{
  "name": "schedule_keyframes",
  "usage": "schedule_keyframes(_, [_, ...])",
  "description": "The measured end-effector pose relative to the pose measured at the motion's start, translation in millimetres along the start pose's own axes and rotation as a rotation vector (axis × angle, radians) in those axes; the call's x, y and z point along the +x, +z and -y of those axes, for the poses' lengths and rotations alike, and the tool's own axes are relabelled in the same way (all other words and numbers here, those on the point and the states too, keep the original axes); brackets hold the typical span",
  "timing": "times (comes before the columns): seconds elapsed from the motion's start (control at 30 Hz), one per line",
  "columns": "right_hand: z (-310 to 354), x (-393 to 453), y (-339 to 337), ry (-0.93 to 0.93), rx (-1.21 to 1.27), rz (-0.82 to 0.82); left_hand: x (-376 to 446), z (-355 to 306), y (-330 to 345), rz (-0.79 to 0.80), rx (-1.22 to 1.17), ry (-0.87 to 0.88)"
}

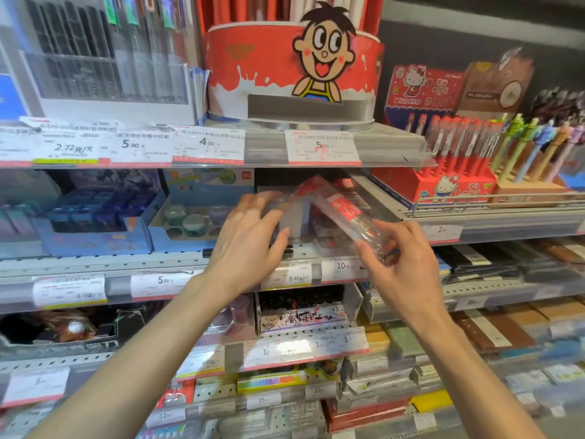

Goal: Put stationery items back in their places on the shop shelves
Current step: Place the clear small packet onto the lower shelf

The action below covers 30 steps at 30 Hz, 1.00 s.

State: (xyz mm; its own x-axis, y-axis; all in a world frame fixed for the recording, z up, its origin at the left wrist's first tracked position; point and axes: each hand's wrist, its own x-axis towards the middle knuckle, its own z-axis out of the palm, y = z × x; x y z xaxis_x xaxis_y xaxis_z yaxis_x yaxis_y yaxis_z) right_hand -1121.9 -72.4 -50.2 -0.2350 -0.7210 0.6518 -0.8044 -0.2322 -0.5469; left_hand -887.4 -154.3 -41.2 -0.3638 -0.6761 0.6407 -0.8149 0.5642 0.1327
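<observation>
Head view, right hand (400, 258) gripping packet (340, 213)

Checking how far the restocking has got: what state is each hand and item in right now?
Clear red-printed packet: tilted, off the shelf, its lower end pinched by the right hand.
Right hand: fingers curled on the packet.
Left hand: fingers spread and straight, by the packet's upper end; contact unclear.
Red cartoon display tub: upright on the top shelf.
Hello Kitty pen box: full, pens upright.
</observation>
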Motion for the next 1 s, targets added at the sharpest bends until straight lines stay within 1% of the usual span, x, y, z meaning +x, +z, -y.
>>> schedule_keyframes(0.1, [5.2, 9.3, 8.6, 0.053, -0.014, -0.098, 9.9, 0.4, 6.2, 0.039, 0.065, -0.016])
schedule_keyframes(0.17, [9.3, 18.3, 16.0, 0.065, -0.085, -0.104, 15.6, 0.6, 10.7, 0.063, 0.078, -0.043])
schedule_keyframes(0.27, [15.3, 31.4, 27.4, 0.061, -0.216, -0.059, 17.7, 2.2, 17.5, 0.098, 0.055, -0.084])
schedule_keyframes(0.37, [21.7, 41.2, 36.8, 0.050, -0.347, 0.039, 17.0, 5.1, 19.1, 0.090, 0.030, -0.080])
schedule_keyframes(0.43, [25.0, 45.0, 42.1, 0.020, -0.433, 0.110, 16.6, 7.3, 18.6, 0.097, 0.026, -0.075])
schedule_keyframes(0.5, [24.5, 48.5, 46.2, -0.041, -0.485, 0.146, 15.2, 8.6, 18.2, 0.108, 0.022, -0.071])
schedule_keyframes(0.6, [16.1, 55.6, 47.9, -0.139, -0.483, 0.155, 13.7, 8.6, 18.6, 0.105, 0.021, -0.060])
schedule_keyframes(0.63, [12.4, 57.7, 47.1, -0.156, -0.462, 0.180, 13.6, 8.3, 18.9, 0.101, 0.019, -0.058])
schedule_keyframes(0.73, [3.6, 60.6, 44.8, -0.156, -0.326, 0.321, 14.1, 8.3, 19.4, 0.096, 0.021, -0.060])
schedule_keyframes(0.8, [-0.1, 60.2, 45.1, -0.168, -0.297, 0.362, 13.9, 9.2, 19.5, 0.094, 0.028, -0.057])
schedule_keyframes(0.9, [-1.8, 61.2, 48.4, -0.188, -0.315, 0.326, 13.5, 10.2, 20.1, 0.085, 0.021, -0.055])
schedule_keyframes(1.0, [3.2, 63.1, 54.5, -0.160, -0.370, 0.280, 13.1, 9.4, 20.7, 0.078, 0.012, -0.055])
